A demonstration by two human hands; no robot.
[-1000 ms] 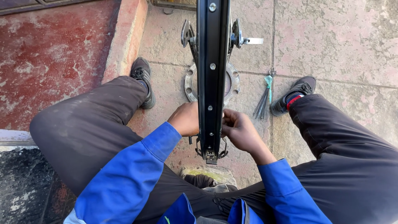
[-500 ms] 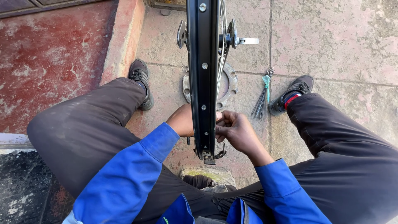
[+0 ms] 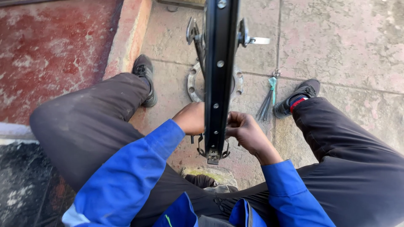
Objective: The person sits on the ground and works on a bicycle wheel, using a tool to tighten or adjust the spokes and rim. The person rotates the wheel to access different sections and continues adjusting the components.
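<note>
Black bike wheel rim stands edge-on between our knees, long axis 12 to 6. Our left hand presses its 9 o'clock side, right hand pinches at 3; both equally near, grip hidden behind the rim.

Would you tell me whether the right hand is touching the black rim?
Touching: the head view shows the right hand's fingers pressed against the rim's right edge with no gap.
</note>
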